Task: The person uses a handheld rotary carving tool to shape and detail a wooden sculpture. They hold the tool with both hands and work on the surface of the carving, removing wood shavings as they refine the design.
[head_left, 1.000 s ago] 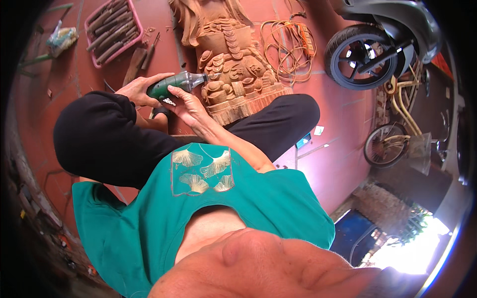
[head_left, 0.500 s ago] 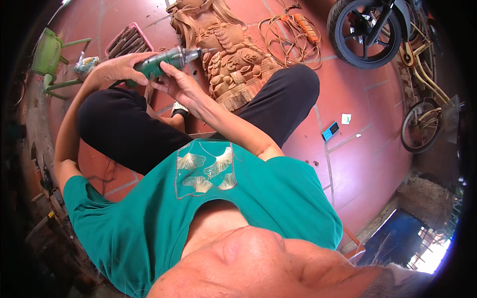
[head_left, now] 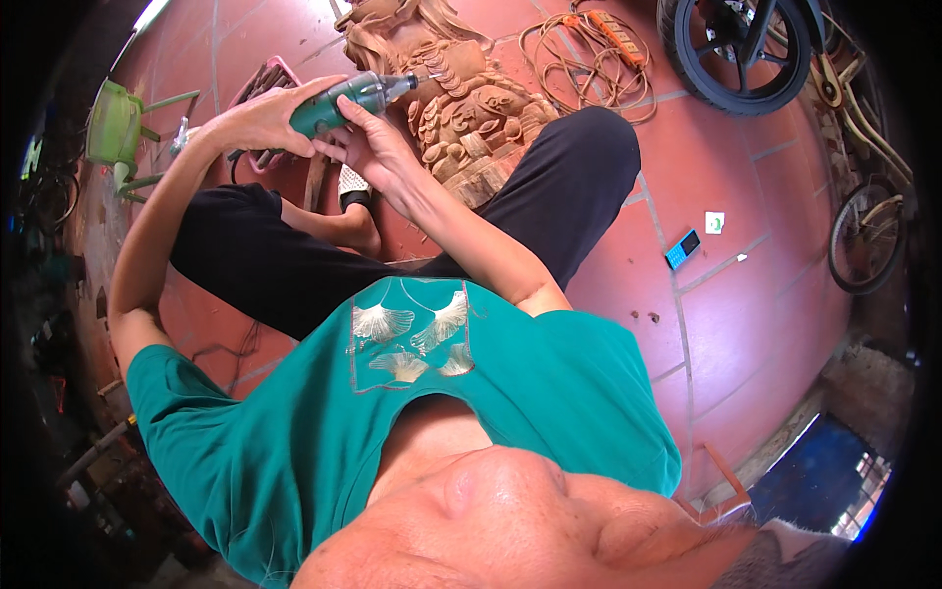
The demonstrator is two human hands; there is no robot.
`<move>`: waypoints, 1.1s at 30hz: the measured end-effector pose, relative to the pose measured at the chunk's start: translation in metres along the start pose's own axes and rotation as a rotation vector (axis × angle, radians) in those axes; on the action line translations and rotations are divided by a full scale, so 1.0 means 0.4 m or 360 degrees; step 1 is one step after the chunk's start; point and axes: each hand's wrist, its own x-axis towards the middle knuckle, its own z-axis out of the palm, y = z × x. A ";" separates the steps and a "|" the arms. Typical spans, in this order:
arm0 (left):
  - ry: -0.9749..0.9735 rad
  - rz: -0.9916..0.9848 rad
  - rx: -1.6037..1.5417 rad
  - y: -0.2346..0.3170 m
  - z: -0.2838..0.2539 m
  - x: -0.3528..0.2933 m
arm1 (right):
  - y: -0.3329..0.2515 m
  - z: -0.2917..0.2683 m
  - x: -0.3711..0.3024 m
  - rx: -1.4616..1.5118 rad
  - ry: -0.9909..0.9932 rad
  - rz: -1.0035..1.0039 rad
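Both my hands hold a green handheld grinder with a grey nose and a thin bit. My left hand curls round its rear end. My right hand grips the middle from the near side, its thumb on the body. The grinder is tilted, with its nose up to the right. Its bit appears over the left part of a brown carved wooden piece beyond my legs; whether it touches the wood, I cannot tell. Deep relief of rounded shapes covers the carving.
A green plastic stool stands far left, beside a pink basket of long tools. An orange power strip lies with its coiled cord. A motorbike wheel is at the far right. A blue phone rests on red tiles.
The view has shifted slightly, so the floor objects on the right appear farther right. Both hands have moved a little up and right with the grinder, and its bit appears higher against the carving.
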 end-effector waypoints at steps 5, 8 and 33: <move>-0.0031 0.0213 0.0032 -0.055 -0.003 0.046 | 0.007 -0.035 0.018 0.0013 0.0050 0.0025; -0.0089 0.0094 0.0103 -0.062 0.018 0.064 | 0.028 -0.060 0.009 -0.0015 0.0141 0.0001; 0.0070 0.0310 0.0389 -0.149 0.056 0.085 | 0.050 -0.086 0.018 0.0223 0.0118 0.0165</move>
